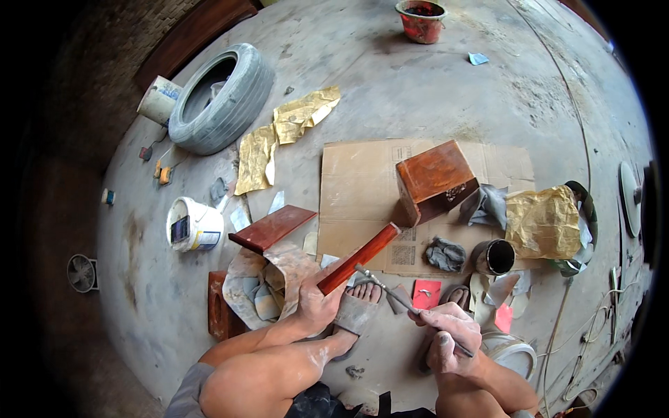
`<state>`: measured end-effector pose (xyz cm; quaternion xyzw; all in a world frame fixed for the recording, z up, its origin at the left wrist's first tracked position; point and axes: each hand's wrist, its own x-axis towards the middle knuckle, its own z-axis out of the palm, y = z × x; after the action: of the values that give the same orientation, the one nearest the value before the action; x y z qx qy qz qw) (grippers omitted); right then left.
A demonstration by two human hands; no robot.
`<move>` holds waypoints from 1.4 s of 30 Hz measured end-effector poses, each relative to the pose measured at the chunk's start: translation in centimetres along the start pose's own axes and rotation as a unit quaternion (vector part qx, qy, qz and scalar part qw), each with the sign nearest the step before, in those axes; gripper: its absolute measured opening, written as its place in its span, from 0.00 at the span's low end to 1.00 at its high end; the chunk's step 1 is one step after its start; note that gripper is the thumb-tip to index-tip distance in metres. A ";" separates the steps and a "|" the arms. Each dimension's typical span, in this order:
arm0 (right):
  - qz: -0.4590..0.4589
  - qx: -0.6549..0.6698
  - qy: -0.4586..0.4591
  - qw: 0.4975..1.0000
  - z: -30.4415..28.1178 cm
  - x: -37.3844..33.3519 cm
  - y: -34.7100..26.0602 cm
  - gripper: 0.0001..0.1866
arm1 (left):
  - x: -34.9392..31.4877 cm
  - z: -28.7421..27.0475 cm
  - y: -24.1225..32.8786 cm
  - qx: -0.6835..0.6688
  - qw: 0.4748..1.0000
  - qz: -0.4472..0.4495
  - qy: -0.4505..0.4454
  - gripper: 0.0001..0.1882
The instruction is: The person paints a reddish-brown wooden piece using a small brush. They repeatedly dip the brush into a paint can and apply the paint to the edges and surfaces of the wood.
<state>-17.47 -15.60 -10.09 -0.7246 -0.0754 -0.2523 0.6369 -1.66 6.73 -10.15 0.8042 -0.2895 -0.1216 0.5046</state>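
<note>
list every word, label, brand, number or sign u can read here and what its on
No text is clear enough to quote.
White bucket: label print, too small to read.
Cardboard: printed blocks, too small to read.
Pale pail: blue marking, too blurred to read.

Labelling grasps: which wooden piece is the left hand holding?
The narrow strip, its near end in the left hand; the wider panel and the box on the cardboard are not held.
</note>
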 end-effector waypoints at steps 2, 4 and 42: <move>0.021 -0.013 0.033 0.999 -0.3 0.0 0.0 0.16 | 0.0 -0.2 0.4 0.007 1.000 -0.011 0.012 0.14; 0.062 -0.019 0.056 0.996 -0.6 0.2 -0.3 0.16 | 0.1 -0.1 0.8 0.006 0.999 -0.012 0.039 0.08; 0.039 -0.015 -0.007 0.999 -0.2 0.5 -1.1 0.18 | 0.3 0.2 -1.3 -0.073 0.996 0.037 -0.024 0.38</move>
<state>-17.62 -15.70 -8.88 -0.7379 -0.0481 -0.2234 0.6350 -1.03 6.84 -11.34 0.7513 -0.3211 -0.1429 0.5586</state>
